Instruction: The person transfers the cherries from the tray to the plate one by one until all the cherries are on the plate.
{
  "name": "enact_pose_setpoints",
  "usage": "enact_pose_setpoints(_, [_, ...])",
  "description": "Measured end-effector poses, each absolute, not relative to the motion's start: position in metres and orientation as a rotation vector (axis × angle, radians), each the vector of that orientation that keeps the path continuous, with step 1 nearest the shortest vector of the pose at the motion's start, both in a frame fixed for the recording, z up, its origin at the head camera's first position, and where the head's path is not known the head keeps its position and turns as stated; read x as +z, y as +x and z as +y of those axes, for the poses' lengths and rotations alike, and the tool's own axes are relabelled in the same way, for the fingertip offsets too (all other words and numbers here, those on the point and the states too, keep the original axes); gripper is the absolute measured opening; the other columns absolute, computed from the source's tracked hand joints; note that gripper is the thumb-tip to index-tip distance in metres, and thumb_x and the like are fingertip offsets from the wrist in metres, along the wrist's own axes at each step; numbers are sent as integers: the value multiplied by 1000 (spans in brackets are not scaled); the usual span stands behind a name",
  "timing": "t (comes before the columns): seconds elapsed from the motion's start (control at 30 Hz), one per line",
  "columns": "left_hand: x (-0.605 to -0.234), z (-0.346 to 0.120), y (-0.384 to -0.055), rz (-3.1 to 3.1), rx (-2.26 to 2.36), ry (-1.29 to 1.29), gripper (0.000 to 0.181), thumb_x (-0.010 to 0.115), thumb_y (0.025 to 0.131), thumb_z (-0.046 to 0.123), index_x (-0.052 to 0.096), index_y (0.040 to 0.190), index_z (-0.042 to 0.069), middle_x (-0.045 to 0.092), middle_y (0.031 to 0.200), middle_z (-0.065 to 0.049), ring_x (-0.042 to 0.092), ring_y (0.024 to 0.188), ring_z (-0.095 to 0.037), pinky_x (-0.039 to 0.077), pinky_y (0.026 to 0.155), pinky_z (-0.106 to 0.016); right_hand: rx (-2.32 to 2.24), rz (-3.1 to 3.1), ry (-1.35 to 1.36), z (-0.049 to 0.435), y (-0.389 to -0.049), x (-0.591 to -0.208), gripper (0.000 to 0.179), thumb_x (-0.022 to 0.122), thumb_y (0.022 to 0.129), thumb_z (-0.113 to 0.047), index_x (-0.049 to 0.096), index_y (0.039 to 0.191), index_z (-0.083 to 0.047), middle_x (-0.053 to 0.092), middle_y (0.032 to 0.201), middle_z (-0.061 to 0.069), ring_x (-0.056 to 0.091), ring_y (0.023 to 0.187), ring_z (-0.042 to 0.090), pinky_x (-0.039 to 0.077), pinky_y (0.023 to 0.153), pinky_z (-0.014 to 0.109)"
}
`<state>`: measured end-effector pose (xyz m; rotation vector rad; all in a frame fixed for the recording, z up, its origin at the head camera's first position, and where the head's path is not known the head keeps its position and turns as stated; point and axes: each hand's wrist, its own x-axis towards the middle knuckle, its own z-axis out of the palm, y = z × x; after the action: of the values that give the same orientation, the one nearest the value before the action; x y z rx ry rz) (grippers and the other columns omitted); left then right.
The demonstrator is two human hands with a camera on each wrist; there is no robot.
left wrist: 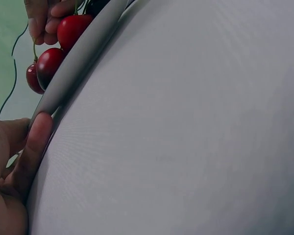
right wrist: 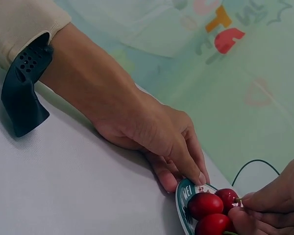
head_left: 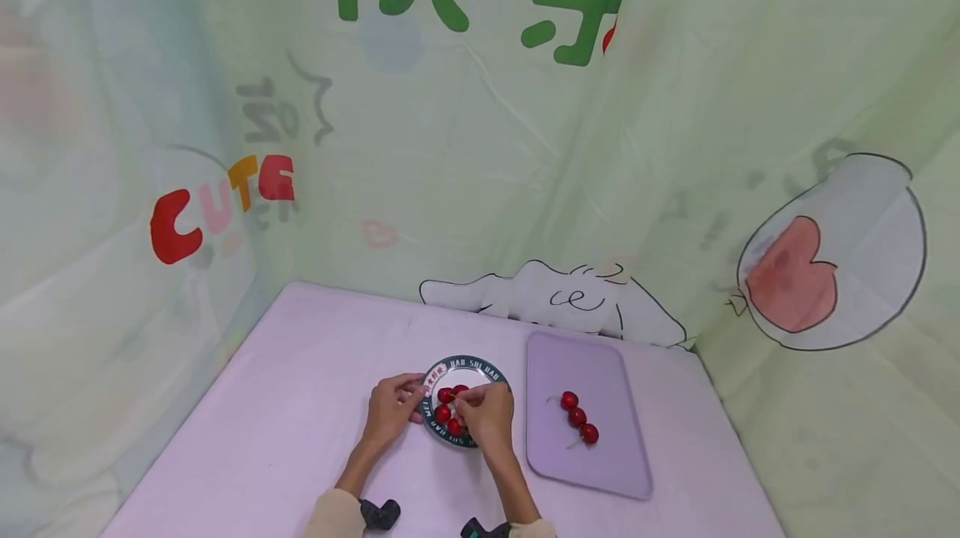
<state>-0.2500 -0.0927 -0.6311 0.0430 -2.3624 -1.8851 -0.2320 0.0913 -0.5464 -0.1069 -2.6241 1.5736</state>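
Observation:
A round plate (head_left: 459, 362) with a dark green lettered rim and white middle holds several red cherries (head_left: 442, 413). My left hand (head_left: 390, 411) grips the plate's left edge, thumb on the rim and fingers underneath. Over the plate, my right hand (head_left: 489, 415) pinches the thin stem of one cherry (right wrist: 227, 197) between thumb and fingertip. In the left wrist view that cherry (left wrist: 32, 78) hangs low beside another cherry (left wrist: 50, 66), near the rim. The right hand hides part of the plate's right side.
Right of the plate lies a purple tray (head_left: 600, 471) with three cherries (head_left: 577, 417) in a row, stems showing on some. A pale cloth covers the table (head_left: 315, 355). Printed curtains (head_left: 450, 171) stand behind and at both sides.

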Motion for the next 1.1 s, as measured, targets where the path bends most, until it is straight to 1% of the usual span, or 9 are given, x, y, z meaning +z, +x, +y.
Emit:
enact_pose_setpoints(0.1, [-633, -93, -251, -2361, -1894, 48, 34, 72, 105, 9, 72, 138, 2, 76, 102, -13, 71, 59, -12, 63, 59, -21, 1539, -2629, -93, 91, -231, -546, 4, 85, 93, -1, 84, 93, 3, 77, 77, 11, 70, 58, 11, 61, 58, 18])
enact_pose_setpoints(0.3, [-631, -92, -250, -2371, -1875, 58, 32, 73, 105, 9, 74, 136, 3, 75, 100, -12, 71, 58, -13, 61, 58, -20, 1492, -2649, -58, 88, -228, -536, 4, 84, 91, 3, 82, 91, 7, 76, 77, 12, 68, 60, 10, 61, 57, 21])
enact_pose_setpoints(0.5, [-630, -92, -249, -2381, -1861, 54, 33, 73, 105, 10, 73, 137, 2, 76, 102, -13, 71, 59, -13, 61, 58, -19, 1429, -2678, -25, 86, -227, -531, 5, 82, 91, 3, 82, 89, 8, 76, 79, 13, 65, 67, 13, 62, 61, 26])
enact_pose_setpoints(0.63, [-631, -92, -250, -2384, -1859, 49, 33, 73, 105, 10, 73, 137, 1, 76, 101, -13, 71, 58, -12, 61, 58, -20, 1404, -2690, -24, 85, -228, -533, 4, 82, 90, 5, 82, 85, 5, 75, 78, 13, 64, 68, 15, 64, 63, 30])
enact_pose_setpoints(0.8, [-630, -92, -250, -2372, -1870, 55, 33, 73, 105, 9, 73, 136, 1, 76, 100, -14, 70, 58, -12, 61, 57, -20, 1392, -2708, -27, 84, -230, -534, 6, 83, 89, 6, 82, 84, 2, 75, 79, 13, 63, 70, 15, 63, 63, 29])
enact_pose_setpoints(1.1, [-633, -92, -251, -2368, -1876, 48, 34, 74, 105, 10, 73, 137, 1, 77, 101, -14, 70, 58, -11, 61, 58, -19, 1372, -2717, -2, 83, -230, -535, 3, 86, 88, 3, 83, 88, 4, 78, 86, 14, 65, 79, 17, 67, 74, 37])
